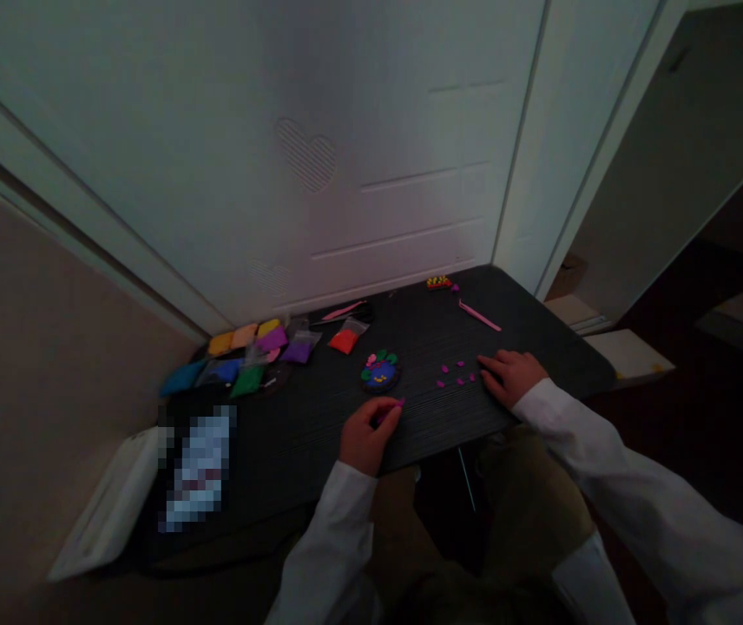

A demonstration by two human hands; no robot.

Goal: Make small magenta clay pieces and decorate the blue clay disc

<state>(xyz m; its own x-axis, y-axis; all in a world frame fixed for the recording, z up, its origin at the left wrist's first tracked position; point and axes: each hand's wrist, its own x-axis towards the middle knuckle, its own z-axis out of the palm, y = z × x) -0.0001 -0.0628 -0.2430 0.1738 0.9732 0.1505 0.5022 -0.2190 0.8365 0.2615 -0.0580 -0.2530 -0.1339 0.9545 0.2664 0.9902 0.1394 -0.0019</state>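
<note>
My left hand (366, 434) is closed in a pinch near the table's front edge, with a bit of purple modelling clay (401, 403) poking out between thumb and forefinger. Just beyond it lies a round clay piece (381, 373) with a blue middle, green and pink lumps along its rim and small yellow and red details. Several small purple clay bits (445, 369) are scattered on the table to the right. Beside them my right hand (513, 375) rests on the tabletop, fingers stretched out and apart, holding nothing that I can see.
Bags of coloured clay (247, 378) cluster at the back left, with an orange-red bag (345, 338) nearer the middle. Pink tweezers (479, 316) and a yellow-and-red clay piece (438, 283) lie at the back right. A white panelled door (397, 208) stands behind the dark table (319, 425).
</note>
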